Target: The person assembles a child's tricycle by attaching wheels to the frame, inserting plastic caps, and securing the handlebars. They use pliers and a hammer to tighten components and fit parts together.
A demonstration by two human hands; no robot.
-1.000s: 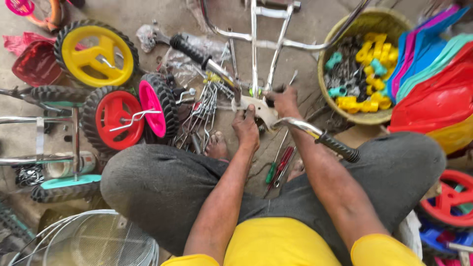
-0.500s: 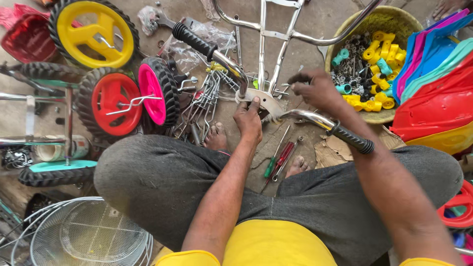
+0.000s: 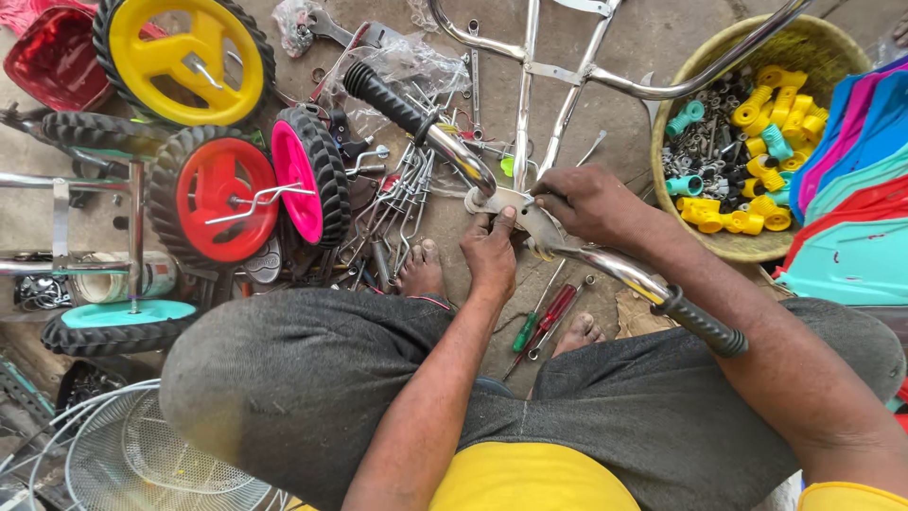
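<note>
Left hand: the left hand [image 3: 492, 255] presses on the centre of a chrome handlebar [image 3: 530, 222], thumb flat on the metal, fingers curled underneath; a closed hold on the bar.
Right hand: the right hand [image 3: 586, 203] lies over the same centre part just right of the left hand, fingers folded down on it; whether it pinches a small part there cannot be told.
Handlebar: it runs slantwise above the person's knees, one black rubber grip [image 3: 383, 95] up and to the left of the hands, the other black grip [image 3: 705, 326] down and to the right, above the right knee.
Below the handlebar: a green-handled screwdriver [image 3: 526, 331] and a red-handled screwdriver [image 3: 553, 312] lie on the ground between two bare feet.
Left of the handlebar: a heap of thin metal rods [image 3: 397, 203], then small wheels with pink [image 3: 298, 180], red [image 3: 218, 199] and yellow [image 3: 184, 57] hubs.
Right of the handlebar: a round woven basket [image 3: 747, 248] holding yellow and teal plastic pieces.
Beyond the handlebar: a chrome tube frame [image 3: 567, 71] on the ground.
</note>
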